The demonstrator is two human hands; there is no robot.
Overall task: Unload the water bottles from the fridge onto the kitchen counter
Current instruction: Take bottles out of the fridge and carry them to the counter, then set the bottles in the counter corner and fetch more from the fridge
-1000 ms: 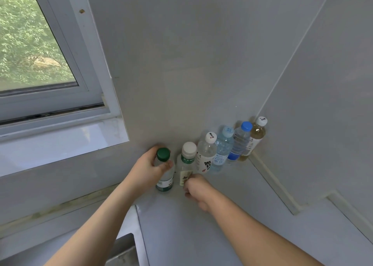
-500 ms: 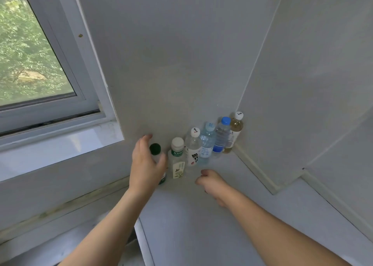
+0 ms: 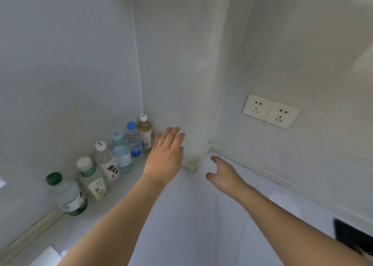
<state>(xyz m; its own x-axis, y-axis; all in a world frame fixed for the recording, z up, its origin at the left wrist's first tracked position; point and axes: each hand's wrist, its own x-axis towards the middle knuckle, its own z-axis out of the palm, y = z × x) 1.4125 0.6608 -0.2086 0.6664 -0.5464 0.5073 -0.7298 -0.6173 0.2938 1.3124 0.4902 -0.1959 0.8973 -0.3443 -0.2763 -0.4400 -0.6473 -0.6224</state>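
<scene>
Several water bottles stand in a row along the back wall on the white kitchen counter [image 3: 181, 215]. From the left they are a green-capped bottle [image 3: 67, 195], a white-capped bottle with a green band [image 3: 90, 178], a white-capped bottle with black lettering [image 3: 107, 160], a pale blue bottle [image 3: 121, 150], a blue-capped bottle [image 3: 134, 140] and a bottle of yellowish liquid [image 3: 145, 131]. My left hand [image 3: 166, 154] hovers with straight fingers, to the right of the row and holding nothing. My right hand [image 3: 224, 174] hangs over the counter with loosely curled fingers, empty.
The wall makes a corner with a projecting pillar [image 3: 199, 104] just behind my left hand. Two white wall sockets [image 3: 270, 111] sit on the right wall. A dark object [image 3: 351, 235] lies at the counter's right edge. The fridge is out of view.
Both hands have let go of the two leftmost bottles and drawn away to the right. The view has swung right, so the window is gone and the sockets appear.
</scene>
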